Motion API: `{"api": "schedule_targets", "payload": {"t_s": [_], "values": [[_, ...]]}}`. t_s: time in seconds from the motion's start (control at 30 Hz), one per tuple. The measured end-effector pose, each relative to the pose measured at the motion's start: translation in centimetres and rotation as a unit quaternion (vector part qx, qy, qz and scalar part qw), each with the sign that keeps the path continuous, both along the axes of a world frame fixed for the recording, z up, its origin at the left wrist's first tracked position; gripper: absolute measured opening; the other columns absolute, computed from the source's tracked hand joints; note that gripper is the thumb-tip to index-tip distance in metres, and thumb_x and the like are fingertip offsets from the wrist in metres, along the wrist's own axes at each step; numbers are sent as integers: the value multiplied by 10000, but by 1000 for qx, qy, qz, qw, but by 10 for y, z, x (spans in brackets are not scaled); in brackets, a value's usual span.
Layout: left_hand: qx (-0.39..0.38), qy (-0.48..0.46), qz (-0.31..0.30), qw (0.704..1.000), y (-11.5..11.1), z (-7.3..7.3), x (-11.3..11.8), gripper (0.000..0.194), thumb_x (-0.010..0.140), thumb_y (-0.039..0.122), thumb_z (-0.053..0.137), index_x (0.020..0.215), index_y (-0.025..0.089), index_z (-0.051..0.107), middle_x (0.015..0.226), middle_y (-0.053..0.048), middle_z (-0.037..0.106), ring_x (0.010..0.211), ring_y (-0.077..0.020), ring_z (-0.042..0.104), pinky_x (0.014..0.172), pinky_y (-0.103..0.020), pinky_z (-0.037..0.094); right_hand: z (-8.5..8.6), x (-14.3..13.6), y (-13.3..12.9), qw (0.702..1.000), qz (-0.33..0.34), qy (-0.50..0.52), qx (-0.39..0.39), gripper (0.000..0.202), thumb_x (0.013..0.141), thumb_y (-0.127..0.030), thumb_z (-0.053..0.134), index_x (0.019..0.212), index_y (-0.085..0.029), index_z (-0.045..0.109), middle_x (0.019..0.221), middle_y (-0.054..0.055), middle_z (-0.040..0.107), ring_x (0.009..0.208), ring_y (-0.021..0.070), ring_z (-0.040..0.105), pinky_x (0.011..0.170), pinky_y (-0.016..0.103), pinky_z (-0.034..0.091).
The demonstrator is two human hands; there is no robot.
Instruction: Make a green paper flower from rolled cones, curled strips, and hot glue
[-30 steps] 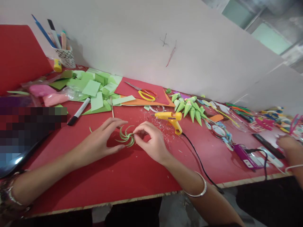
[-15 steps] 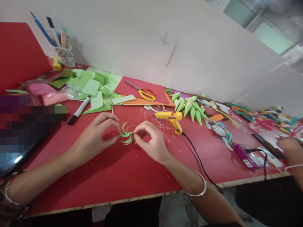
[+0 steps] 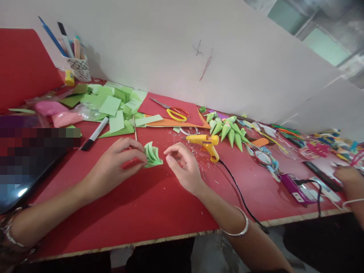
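Pinched between the thumb and fingers of my left hand [image 3: 121, 163] is a folded green paper piece [image 3: 153, 154] with several curved layers fanning to the right. My right hand [image 3: 183, 167] hovers just right of the paper, thumb and fingertips apart, with nothing between them. A yellow glue gun [image 3: 206, 144] lies on the red table beyond my right hand, its black cord running toward the front edge. Green paper cones [image 3: 229, 131] form a cluster to the right of the glue gun.
Green paper strips [image 3: 110, 106] lie behind my left hand, near scissors [image 3: 173, 112] and a marker [image 3: 95, 134]. At left sits a dark, partly pixelated object [image 3: 25, 178]. A pen cup [image 3: 79, 68] stands by the wall; another person's hand [image 3: 348, 176] is at far right.
My right hand has let go of the green paper and moved slightly right. The paper has turned, now showing its layers more broadly in my left hand.
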State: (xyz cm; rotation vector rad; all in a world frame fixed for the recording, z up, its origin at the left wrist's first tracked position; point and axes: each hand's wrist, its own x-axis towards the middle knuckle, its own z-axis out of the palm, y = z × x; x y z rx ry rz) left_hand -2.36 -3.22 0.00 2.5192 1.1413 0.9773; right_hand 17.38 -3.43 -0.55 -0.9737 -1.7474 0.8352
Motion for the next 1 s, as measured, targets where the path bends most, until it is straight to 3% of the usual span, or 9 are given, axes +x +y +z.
{"api": "schedule_targets", "payload": {"t_s": [0.17, 0.3, 0.47, 0.63, 0.73, 0.9, 1.0], "values": [[-106, -91, -5, 990, 3, 2, -5, 74, 824, 173, 491, 809, 212, 553, 915, -1, 474, 874, -111, 481, 815, -254, 386, 0, 1, 1, 999, 32, -11, 13, 112, 771, -164, 482, 867, -206, 522, 881, 16, 482, 810, 110, 508, 713, 244, 460], [-150, -148, -35, 977, 6, 3, -7, 77, 812, 170, 500, 763, 205, 548, 881, -7, 477, 853, -111, 482, 810, -268, 400, 0, 2, 0, 997, 71, -10, 5, 109, 769, -197, 527, 876, -216, 531, 870, 10, 478, 772, 106, 510, 696, 251, 470], [-175, -144, -44, 973, 5, 6, -6, 95, 803, 187, 504, 723, 203, 553, 857, -12, 481, 820, -118, 486, 778, -279, 418, 0, 1, 0, 997, 76, 7, -5, 75, 792, -232, 524, 865, -220, 534, 858, 10, 487, 761, 105, 531, 681, 252, 484], [-194, -129, -53, 971, 6, 4, -6, 92, 811, 205, 492, 741, 199, 551, 873, -14, 489, 837, -118, 499, 776, -272, 417, 1, 1, -2, 998, 39, -17, 39, 46, 791, -204, 514, 825, -214, 544, 812, 6, 509, 730, 106, 523, 661, 259, 472], [-166, -100, -45, 980, 6, 2, -6, 87, 819, 212, 483, 762, 200, 547, 866, -13, 498, 834, -119, 499, 757, -259, 415, 2, 1, -2, 997, 12, -37, 67, 38, 788, -195, 513, 790, -210, 548, 777, 1, 516, 673, 99, 501, 631, 255, 460], [-30, -17, -12, 999, 5, 0, -6, 56, 800, 179, 517, 786, 206, 563, 856, -6, 500, 819, -129, 483, 750, -260, 398, 2, 1, -3, 995, 7, -44, 90, 42, 788, -184, 509, 778, -206, 544, 746, -3, 515, 651, 96, 494, 600, 242, 446], [7, 1, -4, 1000, 5, 0, -7, 65, 801, 165, 510, 791, 204, 561, 858, -5, 495, 811, -131, 485, 735, -260, 397, 1, 1, -3, 995, 4, -41, 88, 42, 788, -183, 507, 779, -205, 541, 745, -1, 506, 654, 98, 499, 578, 234, 443]]}}
